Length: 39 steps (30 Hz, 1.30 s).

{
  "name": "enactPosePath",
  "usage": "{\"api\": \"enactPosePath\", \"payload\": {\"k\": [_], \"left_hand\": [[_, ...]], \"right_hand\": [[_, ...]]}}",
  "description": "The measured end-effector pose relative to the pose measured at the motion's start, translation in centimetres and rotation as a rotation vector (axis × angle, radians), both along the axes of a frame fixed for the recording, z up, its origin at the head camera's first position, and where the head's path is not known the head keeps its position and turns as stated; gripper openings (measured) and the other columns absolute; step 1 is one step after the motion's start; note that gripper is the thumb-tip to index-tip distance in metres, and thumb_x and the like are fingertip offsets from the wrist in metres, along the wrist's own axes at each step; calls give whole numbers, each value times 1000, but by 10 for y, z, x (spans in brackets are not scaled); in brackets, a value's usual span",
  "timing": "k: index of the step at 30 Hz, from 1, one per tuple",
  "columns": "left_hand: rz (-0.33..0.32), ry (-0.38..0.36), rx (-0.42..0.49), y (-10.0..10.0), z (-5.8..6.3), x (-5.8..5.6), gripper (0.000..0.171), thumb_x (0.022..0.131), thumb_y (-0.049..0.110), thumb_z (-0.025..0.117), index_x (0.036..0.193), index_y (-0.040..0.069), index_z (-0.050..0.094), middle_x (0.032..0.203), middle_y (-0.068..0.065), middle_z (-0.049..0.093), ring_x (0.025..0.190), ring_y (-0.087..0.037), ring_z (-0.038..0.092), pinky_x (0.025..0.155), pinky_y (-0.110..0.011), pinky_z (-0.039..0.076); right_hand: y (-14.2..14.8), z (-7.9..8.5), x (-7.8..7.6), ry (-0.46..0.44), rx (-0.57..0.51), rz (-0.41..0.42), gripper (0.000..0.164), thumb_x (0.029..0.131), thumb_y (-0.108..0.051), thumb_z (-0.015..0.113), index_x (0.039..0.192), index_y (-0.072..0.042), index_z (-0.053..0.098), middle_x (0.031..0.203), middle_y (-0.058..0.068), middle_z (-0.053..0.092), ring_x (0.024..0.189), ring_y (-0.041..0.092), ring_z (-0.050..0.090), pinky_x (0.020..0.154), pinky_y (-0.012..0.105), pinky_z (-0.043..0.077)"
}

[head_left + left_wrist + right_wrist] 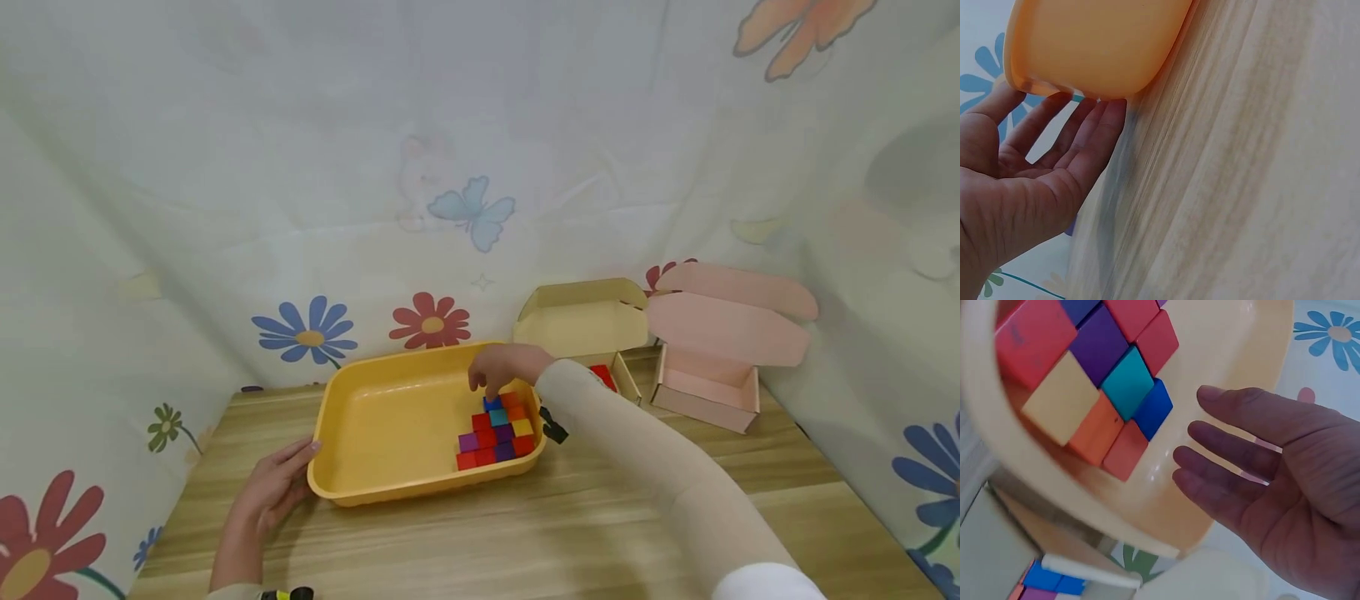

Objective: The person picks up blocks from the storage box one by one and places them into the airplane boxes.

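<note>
A yellow tray [390, 417] lies on the table. At its left end my left hand [277, 483] holds the rim, thumb at the top edge and fingertips against the outer wall in the left wrist view. Rows of coloured cubes, with a red cube [466, 460] at the front, fill the tray's right end. A blue cube [1154, 410] sits at the back of the rows beside a teal cube [1127, 383]. My right hand [506, 367] hovers over the tray next to the blue cube. In the right wrist view its fingers [1222, 487] are spread apart from the cubes, holding nothing.
Behind the tray's right end stands an open cream box [585, 317] with coloured blocks [1047, 575] in it. Right of that is an open pink box [708, 387]. A patterned curtain [337, 167] hangs behind the wooden table [435, 542].
</note>
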<state>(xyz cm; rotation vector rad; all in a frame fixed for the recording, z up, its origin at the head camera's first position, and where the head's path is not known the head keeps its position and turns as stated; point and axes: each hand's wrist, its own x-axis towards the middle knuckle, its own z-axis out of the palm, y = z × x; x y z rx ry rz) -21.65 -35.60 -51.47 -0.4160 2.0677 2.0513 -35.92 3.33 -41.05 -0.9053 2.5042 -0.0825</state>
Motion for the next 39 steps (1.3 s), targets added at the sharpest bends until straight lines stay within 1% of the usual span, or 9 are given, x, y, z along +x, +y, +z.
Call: {"api": "enactPosePath", "payload": {"k": [5, 9, 12, 17, 21, 27, 31, 36, 39], "left_hand": [[-3, -3, -1, 1, 1, 0, 78, 100, 39, 66, 158, 1, 30, 151, -10, 48, 104, -2, 65, 93, -33, 56], [-5, 3, 1, 1, 1, 2, 78, 100, 38, 66, 158, 0, 30, 153, -13, 45, 104, -2, 65, 93, -34, 56], [-6, 4, 6, 1, 0, 3, 77, 101, 37, 65, 158, -1, 29, 153, -14, 45, 105, -2, 65, 93, -34, 56], [1, 2, 11, 1, -2, 4, 78, 101, 36, 66, 158, -2, 29, 152, -12, 47, 104, -2, 65, 93, -34, 56], [3, -5, 7, 2, -3, 4, 79, 101, 37, 66, 158, -1, 28, 150, -11, 49, 104, -2, 65, 93, -34, 56], [-14, -9, -23, 3, -2, 2, 80, 100, 40, 65, 159, 0, 28, 159, -20, 35, 106, -2, 64, 94, -35, 56], [-19, -14, -36, 3, -1, 0, 82, 99, 44, 65, 159, 2, 28, 162, -20, 29, 106, -1, 63, 94, -35, 56], [-13, -25, -26, 2, -1, 0, 82, 99, 43, 65, 160, 3, 27, 163, -20, 26, 105, 1, 63, 94, -35, 56], [-9, -20, -29, 1, 1, 0, 82, 99, 43, 65, 160, 3, 28, 163, -20, 27, 104, 1, 63, 94, -35, 56]], "right_hand": [[-11, -8, 0, 17, 60, 35, 36, 91, -23, 80, 125, -17, 72, 115, -3, 68, 103, 16, 60, 95, 32, 52], [-18, -17, 0, 6, 102, 29, 35, 90, -22, 80, 125, -20, 74, 116, -6, 68, 103, 15, 59, 93, 33, 54], [-22, -23, 2, 12, 117, 27, 31, 89, -18, 81, 119, -23, 76, 113, -9, 68, 100, 14, 58, 90, 32, 55], [-26, -28, 7, 45, 114, 36, 26, 85, -10, 84, 106, -23, 78, 102, -8, 67, 91, 16, 58, 79, 31, 56], [-28, -28, 11, 62, 117, -7, 20, 83, -11, 85, 96, -23, 77, 92, -8, 66, 87, 17, 58, 76, 32, 56], [-25, -22, 14, 85, 154, -9, 14, 85, -17, 85, 93, -19, 74, 90, -7, 66, 85, 17, 58, 80, 33, 55], [-22, -21, 13, 107, 176, -24, 14, 86, -20, 84, 91, -18, 71, 89, -6, 66, 83, 16, 57, 79, 32, 54], [-21, -22, 11, 74, 127, -34, 12, 86, -17, 83, 90, -18, 71, 86, -6, 65, 81, 16, 57, 75, 30, 54], [-21, -23, 10, 73, 79, -14, 10, 86, -14, 83, 89, -15, 74, 82, -5, 66, 77, 15, 59, 71, 27, 55]]}}
